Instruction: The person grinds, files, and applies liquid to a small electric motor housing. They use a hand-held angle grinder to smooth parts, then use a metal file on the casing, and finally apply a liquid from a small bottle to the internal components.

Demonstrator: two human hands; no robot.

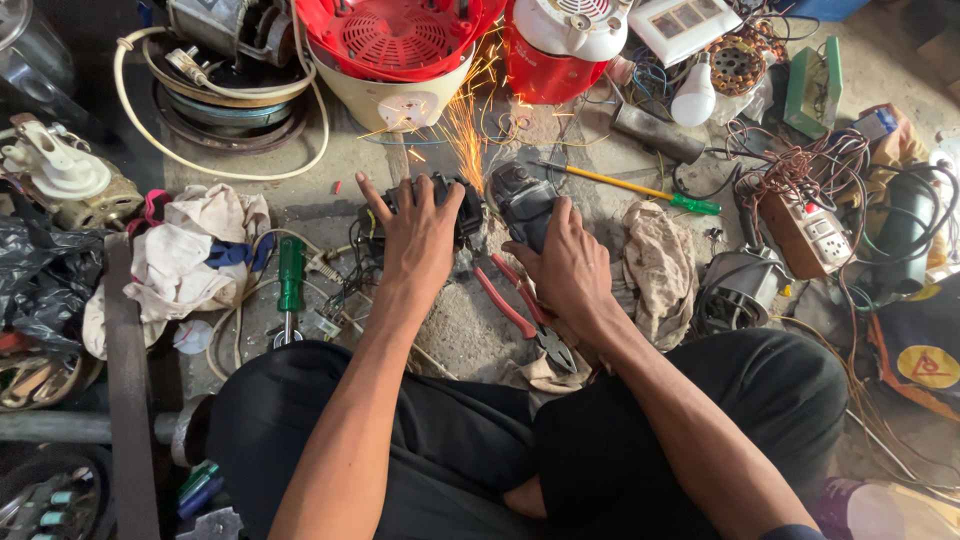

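Step in hand: grinding. The right hand [570, 262] is wrapped around the body of a dark angle grinder [522, 203], fingers closed on it. The left hand [418, 232] presses down on a black part [462, 208] on the floor [450, 320], fingers spread over its top, thumb out to the left. Grinder and part meet between the two hands, and sparks [465, 125] fan upward from that contact toward the red fan housing [395, 40]. Judgement: the cut is under way; the next move calls for steady pressure, a firm hold on the part, and fingers kept clear of the disc

Red-handled pliers [520, 310] lie on the floor just beside the right wrist. A green-handled screwdriver [290, 285] lies left of the left forearm, near a pale rag [195, 250]. A yellow-and-green screwdriver [640, 188] lies beyond the grinder

Containers: the cream tub [400, 100] under the red fan housing carries that housing; its inside is hidden. No other open container shows its contents
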